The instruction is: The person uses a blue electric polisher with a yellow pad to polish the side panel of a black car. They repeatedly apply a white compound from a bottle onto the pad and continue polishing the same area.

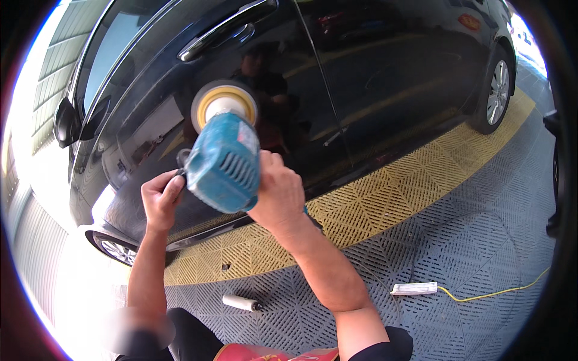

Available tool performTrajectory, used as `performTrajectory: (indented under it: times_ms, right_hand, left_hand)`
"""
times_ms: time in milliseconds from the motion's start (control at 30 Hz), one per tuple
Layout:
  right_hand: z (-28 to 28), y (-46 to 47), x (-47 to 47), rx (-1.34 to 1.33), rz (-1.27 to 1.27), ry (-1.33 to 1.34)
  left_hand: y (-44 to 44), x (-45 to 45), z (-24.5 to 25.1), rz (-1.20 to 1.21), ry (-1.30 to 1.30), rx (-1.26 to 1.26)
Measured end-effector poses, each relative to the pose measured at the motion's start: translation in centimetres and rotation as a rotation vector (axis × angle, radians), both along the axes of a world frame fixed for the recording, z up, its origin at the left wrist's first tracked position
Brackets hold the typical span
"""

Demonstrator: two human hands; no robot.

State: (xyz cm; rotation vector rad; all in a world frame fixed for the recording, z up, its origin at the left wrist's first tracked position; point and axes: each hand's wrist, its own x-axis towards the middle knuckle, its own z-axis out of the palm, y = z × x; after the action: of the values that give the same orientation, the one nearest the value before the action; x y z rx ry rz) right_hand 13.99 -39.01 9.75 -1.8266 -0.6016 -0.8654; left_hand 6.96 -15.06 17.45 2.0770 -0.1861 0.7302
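Note:
A teal rotary car polisher (pixel 226 162) is held up against the glossy black door (pixel 289 90) of a car. Its round pad with a yellow rim (pixel 226 95) appears blurred and lies against the panel below the chrome door handle (pixel 226 31). My right hand (pixel 280 194) grips the polisher's handle on its right side, which the fingers mostly hide. With thumb and fingers my left hand (pixel 163 198) pinches a thin black part (pixel 181 172) at the tool's left side. Reflections of a person and the floor show in the paint.
Yellow grid floor tiles (pixel 375 203) run along the car, grey ones (pixel 469 252) nearer me. A white bottle (pixel 239 303) lies on the floor. A white power strip (pixel 414 289) with a yellow cord (pixel 496 292) is at right. The side mirror (pixel 65 122) juts out at left.

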Motion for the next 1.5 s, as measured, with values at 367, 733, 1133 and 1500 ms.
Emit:
performTrajectory:
  times_ms: [367, 733, 1133, 1500]
  right_hand:
    - [3.2, -8.8, 3.4, 0.255, -0.101, 0.170]
    - [-2.0, -8.4, 4.5, 0.393, -0.041, 0.118]
    - [-15.2, -5.6, 0.7, 0.417, 0.091, 0.261]
    - [-14.1, -7.4, 0.6, 0.362, 0.069, 0.413]
  left_hand:
    - [-11.9, 5.6, 8.1, -0.043, 0.012, 0.294]
    - [-13.3, 5.5, 6.0, -0.026, 0.071, 0.368]
    - [-14.2, 1.6, -2.5, 0.102, 0.321, 0.439]
    - [-16.3, 2.9, -0.9, 0.073, 0.380, 0.442]
